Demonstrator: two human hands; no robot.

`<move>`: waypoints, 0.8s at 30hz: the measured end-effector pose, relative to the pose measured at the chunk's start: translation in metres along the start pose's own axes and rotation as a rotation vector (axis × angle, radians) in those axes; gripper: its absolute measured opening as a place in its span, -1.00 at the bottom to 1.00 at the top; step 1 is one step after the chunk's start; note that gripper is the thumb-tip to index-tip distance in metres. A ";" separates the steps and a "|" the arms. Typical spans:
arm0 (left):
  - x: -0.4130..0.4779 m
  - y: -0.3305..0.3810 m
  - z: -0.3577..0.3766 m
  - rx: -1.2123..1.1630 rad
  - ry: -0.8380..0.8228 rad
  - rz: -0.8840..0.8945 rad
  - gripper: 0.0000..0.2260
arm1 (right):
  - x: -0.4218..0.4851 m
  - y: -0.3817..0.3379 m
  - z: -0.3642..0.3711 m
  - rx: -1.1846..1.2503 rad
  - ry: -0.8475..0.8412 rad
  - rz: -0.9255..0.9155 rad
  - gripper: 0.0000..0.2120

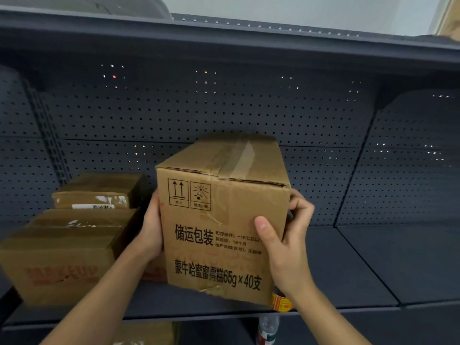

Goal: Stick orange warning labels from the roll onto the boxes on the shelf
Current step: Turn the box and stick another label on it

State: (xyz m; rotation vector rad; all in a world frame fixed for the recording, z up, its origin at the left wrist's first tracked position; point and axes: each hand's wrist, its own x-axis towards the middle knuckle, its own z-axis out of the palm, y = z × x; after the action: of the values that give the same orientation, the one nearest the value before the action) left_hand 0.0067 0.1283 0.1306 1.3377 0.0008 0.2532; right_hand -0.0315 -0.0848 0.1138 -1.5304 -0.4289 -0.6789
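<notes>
Right hand [286,245] clasps taped cardboard box [219,220] corner; left hand [149,230] presses flat side, fingers hidden.

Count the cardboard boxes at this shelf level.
3 clear: the held box between left hand and right hand, a big box at left, a small box stacked on it. The left pile may hide more.

- A taped cardboard box [219,220] sits tilted near the shelf's [348,270] front edge.
- The left hand [149,227] presses flat on its left side.
- The right hand [286,240] grips its right edge, thumb on the front.
- An orange label roll [281,301] shows under the box's lower right corner.
- Stacked boxes [62,257] fill the shelf's left end.
</notes>
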 end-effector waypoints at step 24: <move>-0.074 -0.009 0.030 0.282 0.089 0.236 -0.32 | 0.034 0.024 0.016 0.006 -0.181 0.451 -0.15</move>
State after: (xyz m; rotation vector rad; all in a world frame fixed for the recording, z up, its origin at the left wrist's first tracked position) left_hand -0.0595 0.0840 0.1186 1.6070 -0.0483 0.5271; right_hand 0.0119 -0.0753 0.1184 -1.6164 -0.2065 -0.1887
